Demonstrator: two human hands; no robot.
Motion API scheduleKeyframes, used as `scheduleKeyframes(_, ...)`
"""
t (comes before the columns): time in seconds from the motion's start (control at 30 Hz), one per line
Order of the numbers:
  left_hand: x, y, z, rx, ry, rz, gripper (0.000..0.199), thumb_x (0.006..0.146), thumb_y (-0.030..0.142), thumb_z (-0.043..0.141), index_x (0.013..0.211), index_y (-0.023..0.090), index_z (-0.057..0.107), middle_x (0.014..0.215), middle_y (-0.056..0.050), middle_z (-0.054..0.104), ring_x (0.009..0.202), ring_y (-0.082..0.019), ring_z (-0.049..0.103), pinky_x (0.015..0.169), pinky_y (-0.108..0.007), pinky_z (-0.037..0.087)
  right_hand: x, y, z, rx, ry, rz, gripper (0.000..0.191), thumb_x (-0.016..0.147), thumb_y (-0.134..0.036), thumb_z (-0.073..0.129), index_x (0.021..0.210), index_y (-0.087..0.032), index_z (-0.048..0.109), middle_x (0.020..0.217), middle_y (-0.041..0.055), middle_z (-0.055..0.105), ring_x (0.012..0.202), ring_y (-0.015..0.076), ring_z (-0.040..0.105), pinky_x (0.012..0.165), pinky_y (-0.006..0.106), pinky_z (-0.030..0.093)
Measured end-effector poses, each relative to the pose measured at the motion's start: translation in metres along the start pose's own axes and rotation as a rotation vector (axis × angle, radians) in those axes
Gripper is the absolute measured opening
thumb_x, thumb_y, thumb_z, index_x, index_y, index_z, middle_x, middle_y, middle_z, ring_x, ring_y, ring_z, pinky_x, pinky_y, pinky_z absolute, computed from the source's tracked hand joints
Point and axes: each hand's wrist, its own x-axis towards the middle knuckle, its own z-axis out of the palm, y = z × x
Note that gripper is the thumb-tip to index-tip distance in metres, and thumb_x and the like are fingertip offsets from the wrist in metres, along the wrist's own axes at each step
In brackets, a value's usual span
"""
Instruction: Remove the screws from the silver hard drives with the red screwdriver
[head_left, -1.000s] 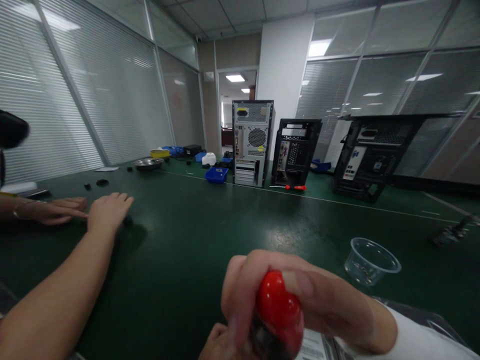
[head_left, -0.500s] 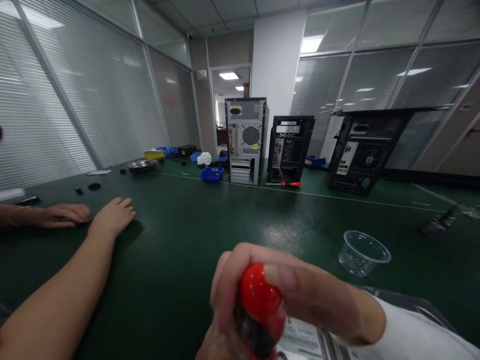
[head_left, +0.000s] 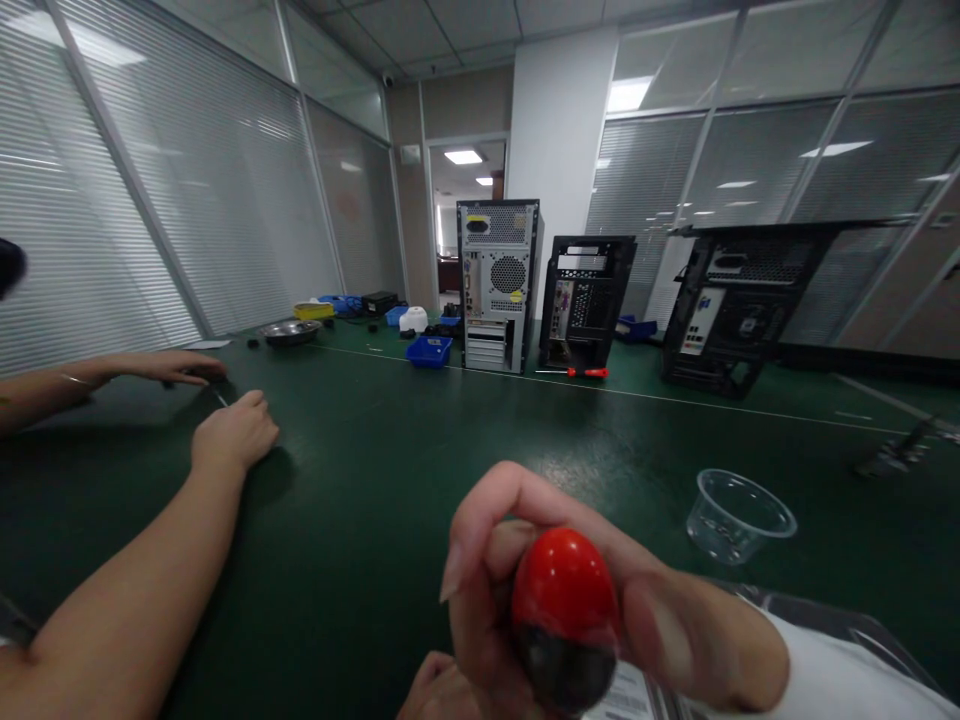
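Note:
My right hand (head_left: 495, 540), with a white sleeve behind it, wraps its fingers and thumb around the red and black handle of a screwdriver (head_left: 566, 585). The handle's rounded end faces me, and its shaft is hidden below. Low at the bottom edge, part of my left hand (head_left: 439, 690) shows with bent fingers; whatever it grips is out of sight. Beneath my right hand lies a metal-cased part with a printed white label (head_left: 628, 695), mostly covered. A clear plastic cup (head_left: 739, 520) with small metal bits in it stands to the right of my right hand.
At left, another person's hands (head_left: 236, 430) hold a thin tool over the green table (head_left: 360, 470). Computer cases (head_left: 499, 290) stand along the back, with a second red screwdriver (head_left: 585, 372) before them. Blue trays (head_left: 429, 351) and a metal bowl (head_left: 289, 332) sit further left.
My right hand has shifted slightly right and its fingers have changed their grip on the screwdriver, with the thumb off the handle's top. The other person's far hand has lifted away from the table.

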Motion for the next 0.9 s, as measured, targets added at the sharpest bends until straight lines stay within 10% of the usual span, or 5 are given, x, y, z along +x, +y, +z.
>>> scheduleKeyframes(0.13,0.006,-0.02,-0.011,0.068,-0.003,0.095,0.065,0.066,0.067,0.069,0.038,0.023,0.03,0.043,-0.002,0.048,0.079,-0.021,0.074,0.075,-0.029,0.055,-0.001,0.001,0.004,-0.072,0.077,0.044,0.042,0.094,-0.055,0.071,0.113,-0.018,0.071,0.098,0.0029,0.063,0.084,0.0113,0.056,0.076,0.023,0.044)
scheduleKeyframes(0.37,0.024,-0.057,-0.027,0.133,-0.439,0.154,0.064,0.079,0.08,0.044,0.054,0.022,0.054,0.052,-0.005,0.052,0.082,-0.021,0.069,0.07,-0.037,0.04,0.01,0.014,-0.004,-0.041,0.042,-0.147,0.03,0.09,-0.033,0.081,0.099,-0.019,0.055,0.083,-0.002,0.064,0.06,0.0052,0.055,0.06,0.017,0.046)
scheduleKeyframes(0.63,0.02,-0.064,-0.037,0.117,-0.243,-0.006,0.083,0.074,0.095,0.004,0.05,0.03,0.048,0.045,0.002,0.025,0.048,-0.017,0.042,0.057,-0.03,0.03,-0.006,-0.008,0.01,-0.095,0.082,0.152,0.044,0.098,-0.052,0.067,0.126,-0.018,0.065,0.104,0.004,0.06,0.094,0.0136,0.055,0.087,0.026,0.043)
scheduleKeyframes(0.9,0.022,-0.062,-0.039,-0.096,0.02,-0.133,0.071,0.086,0.088,0.024,0.061,0.023,0.011,0.058,0.002,0.014,0.046,-0.014,0.028,0.057,-0.03,0.031,0.005,0.001,0.001,-0.097,0.061,0.013,0.046,0.08,-0.021,0.089,0.097,-0.023,0.046,0.1,-0.0026,0.061,0.081,0.0079,0.058,0.075,0.021,0.047)
